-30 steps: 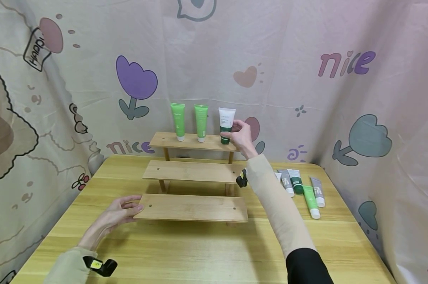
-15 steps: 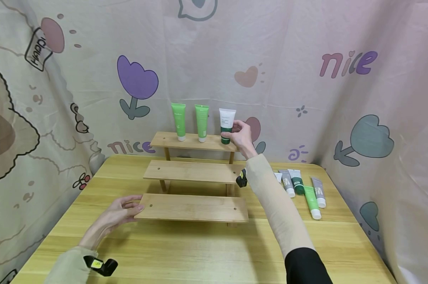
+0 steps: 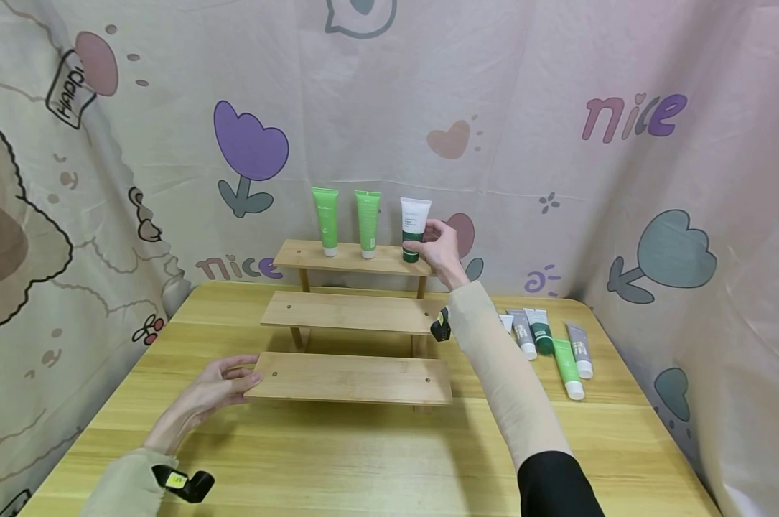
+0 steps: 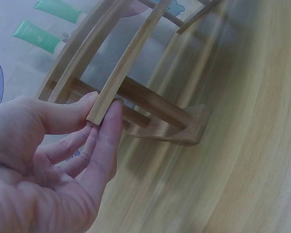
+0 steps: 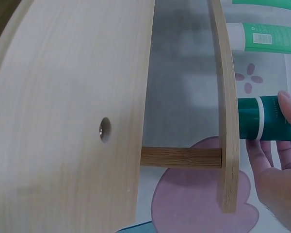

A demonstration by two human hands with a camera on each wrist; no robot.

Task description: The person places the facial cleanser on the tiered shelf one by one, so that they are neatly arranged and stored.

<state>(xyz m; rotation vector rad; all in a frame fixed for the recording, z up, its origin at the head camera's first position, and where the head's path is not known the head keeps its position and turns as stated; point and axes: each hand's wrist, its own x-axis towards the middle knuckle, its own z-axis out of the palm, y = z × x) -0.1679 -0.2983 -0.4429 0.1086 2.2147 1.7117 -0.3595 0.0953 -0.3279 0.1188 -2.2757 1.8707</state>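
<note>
With the thumb and fingers of my right hand (image 3: pixel 444 248) I pinch a white-and-dark-green tube (image 3: pixel 416 219), held upright with its cap down against the right end of the top board (image 3: pixel 357 260) of a stepped wooden stand. Lines of print run across its white part, too small for me to read. To its left, well apart from one another, two light-green tubes stand on their caps: the outer one (image 3: pixel 327 219) carries a pale name I can't make out, and the inner one (image 3: pixel 367 221) shows a white barcode panel in my right wrist view. My left hand (image 3: pixel 211 388) pinches the left end of the lowest board (image 3: pixel 353 378), thumb above and fingers beneath. On the counter (image 3: pixel 286 467) to the right lie more tubes, grey (image 3: pixel 521 334), white-and-green (image 3: pixel 540 332), light green (image 3: pixel 567 368) and another grey one (image 3: pixel 579 350), their labels too small to read. Behind, the printed cloth (image 3: pixel 376 93) says "nice" twice, in coloured letters, and a tilted sign (image 3: pixel 70 90) on it seems to spell "HAPPI".
</note>
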